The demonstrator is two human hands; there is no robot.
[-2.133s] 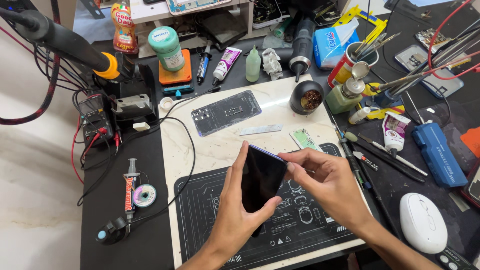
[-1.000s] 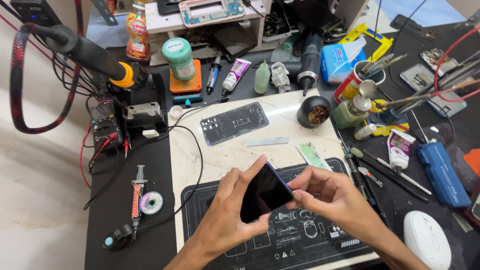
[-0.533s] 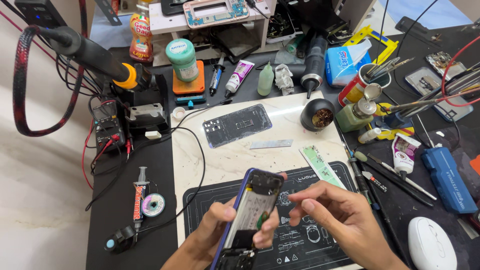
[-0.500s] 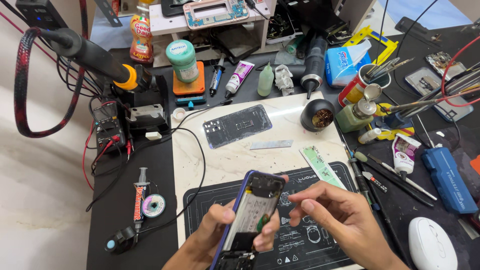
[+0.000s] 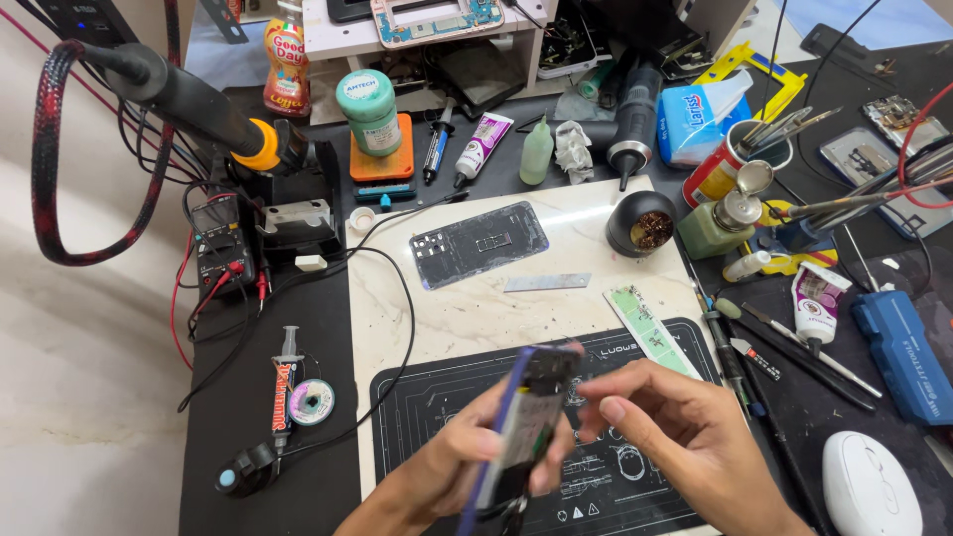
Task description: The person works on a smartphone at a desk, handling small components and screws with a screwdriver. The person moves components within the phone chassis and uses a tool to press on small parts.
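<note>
- Opened phone [image 5: 523,427]: held edge-on above the black work mat [image 5: 417,397].
- Left hand [image 5: 452,467]: fingers curled around the phone, gripping it.
- Right hand [image 5: 685,437]: beside the phone, fingertips drawn together at its upper edge.

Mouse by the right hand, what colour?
White mouse, head view.

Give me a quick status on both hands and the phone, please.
Left hand grips opened phone, tilted on edge above black mat. Right hand at its upper end, fingertips close. Nothing in the way.
</note>
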